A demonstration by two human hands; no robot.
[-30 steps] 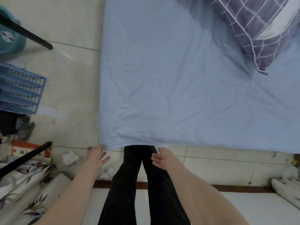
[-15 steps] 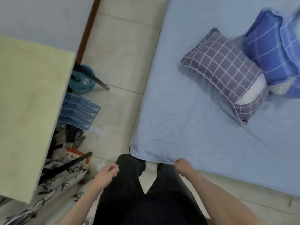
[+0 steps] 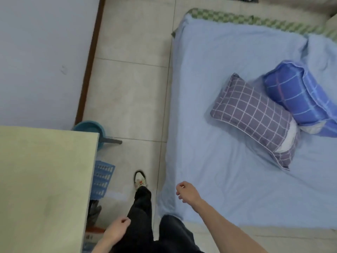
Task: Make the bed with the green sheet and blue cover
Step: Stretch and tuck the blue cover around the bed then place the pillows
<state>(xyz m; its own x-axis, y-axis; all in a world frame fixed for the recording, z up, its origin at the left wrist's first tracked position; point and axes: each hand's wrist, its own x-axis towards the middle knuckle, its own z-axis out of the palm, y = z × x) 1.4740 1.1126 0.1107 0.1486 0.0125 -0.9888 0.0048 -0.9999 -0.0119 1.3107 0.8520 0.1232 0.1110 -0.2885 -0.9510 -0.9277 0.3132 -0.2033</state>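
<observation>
The light blue cover (image 3: 228, 84) lies spread flat over the mattress on the floor. A strip of the green checked sheet (image 3: 237, 18) shows along the bed's far edge. My right hand (image 3: 187, 191) hangs over the cover's near left corner, fingers loosely curled, holding nothing. My left hand (image 3: 117, 229) hangs beside my left leg with loosely curled fingers, also holding nothing. A grey checked pillow (image 3: 255, 117) and a blue checked pillow (image 3: 300, 95) lie on the cover at the right.
A pale green tabletop (image 3: 42, 189) fills the lower left. Beneath its edge sit a blue slotted basket (image 3: 103, 178) and a teal basin (image 3: 91, 126). Tiled floor (image 3: 131, 99) runs between the table and the bed. My left foot (image 3: 140, 178) is stepped forward on it.
Both hands have let go of the cover's near edge and drawn back. My view has lifted and swung left along the bed's side, and my left foot has stepped forward.
</observation>
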